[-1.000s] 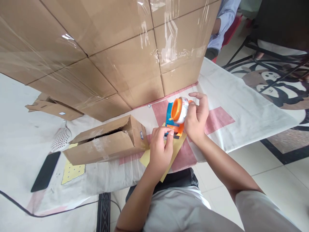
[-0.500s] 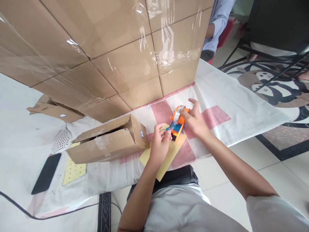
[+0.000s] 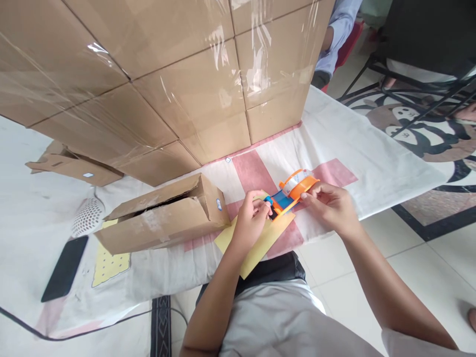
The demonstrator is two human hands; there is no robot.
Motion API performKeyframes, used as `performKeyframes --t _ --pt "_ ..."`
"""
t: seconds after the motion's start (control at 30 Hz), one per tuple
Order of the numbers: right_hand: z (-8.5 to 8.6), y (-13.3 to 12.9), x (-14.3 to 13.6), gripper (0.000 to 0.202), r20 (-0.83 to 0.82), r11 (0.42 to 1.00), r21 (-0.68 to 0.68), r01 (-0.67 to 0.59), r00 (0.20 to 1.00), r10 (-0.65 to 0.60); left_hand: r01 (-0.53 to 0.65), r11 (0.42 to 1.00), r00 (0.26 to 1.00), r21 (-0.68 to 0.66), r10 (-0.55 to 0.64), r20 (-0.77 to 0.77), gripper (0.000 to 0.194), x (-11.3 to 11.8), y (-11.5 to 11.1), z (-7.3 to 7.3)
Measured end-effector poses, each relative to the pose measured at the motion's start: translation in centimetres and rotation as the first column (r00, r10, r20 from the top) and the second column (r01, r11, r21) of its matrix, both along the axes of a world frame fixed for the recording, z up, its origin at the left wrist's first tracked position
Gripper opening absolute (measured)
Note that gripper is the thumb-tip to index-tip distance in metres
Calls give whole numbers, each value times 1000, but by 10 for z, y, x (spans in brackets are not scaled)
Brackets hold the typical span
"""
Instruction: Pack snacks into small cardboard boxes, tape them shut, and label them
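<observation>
An orange and blue tape dispenser with a roll of clear tape is held between both hands, above a yellow sheet. My left hand pinches its near end by the blue part. The fingers of my right hand are closed on its orange frame, at the far right side beside the roll. Just left of my left hand lies a brown cardboard box with its top flaps slightly parted.
A tall wall of taped cartons stands behind. At the left are a flattened carton, a white perforated object, a black phone and a cable. A person's sleeve shows at the upper right.
The dispenser has tilted and its roll has moved right. My right hand has come down and right, from fingers over the roll to a grip on the frame's side.
</observation>
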State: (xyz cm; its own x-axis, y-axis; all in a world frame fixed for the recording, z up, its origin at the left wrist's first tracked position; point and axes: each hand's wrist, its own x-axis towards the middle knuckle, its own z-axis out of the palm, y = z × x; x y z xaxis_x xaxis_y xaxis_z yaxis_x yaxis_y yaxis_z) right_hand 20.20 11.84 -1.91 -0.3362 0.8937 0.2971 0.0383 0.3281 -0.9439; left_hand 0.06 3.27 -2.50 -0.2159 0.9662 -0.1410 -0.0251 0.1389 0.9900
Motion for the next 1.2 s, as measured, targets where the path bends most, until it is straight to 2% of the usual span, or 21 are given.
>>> performKeyframes --t 0.1,0.23,0.33,0.5,0.6,0.7,0.83,1.03,1.2 --pt "-2 1 -2 21 255 996 92 13 966 -36 19 1000 999 -21 -19 43 25 -3 1 1" --pt "-3 2 -16 33 394 999 5 43 918 -41 51 999 997 -16 -50 60 24 -3 0 5" --pt "0 6 -32 37 394 994 59 91 913 -106 66 998 997 7 -66 41 23 -2 -3 11" --pt "12 23 -59 41 296 932 314 179 915 -275 37 999 999 15 -37 26 16 -2 -6 24" --pt "19 36 -73 40 270 879 448 162 913 -305 -21 999 998 30 19 54 15 -6 -5 30" --pt "26 46 -84 38 252 852 500 158 914 -317 -85 994 993 71 78 92 19 -10 -6 34" --pt "33 51 -96 39 202 869 451 201 926 -319 -124 988 988 94 114 100 21 -11 -9 36" --pt "38 54 -104 51 102 941 223 253 954 -280 -151 983 983 101 139 119 25 -6 -12 32" --pt "36 55 -107 54 72 958 79 275 957 -281 -180 979 976 97 166 141 28 -4 -13 31"
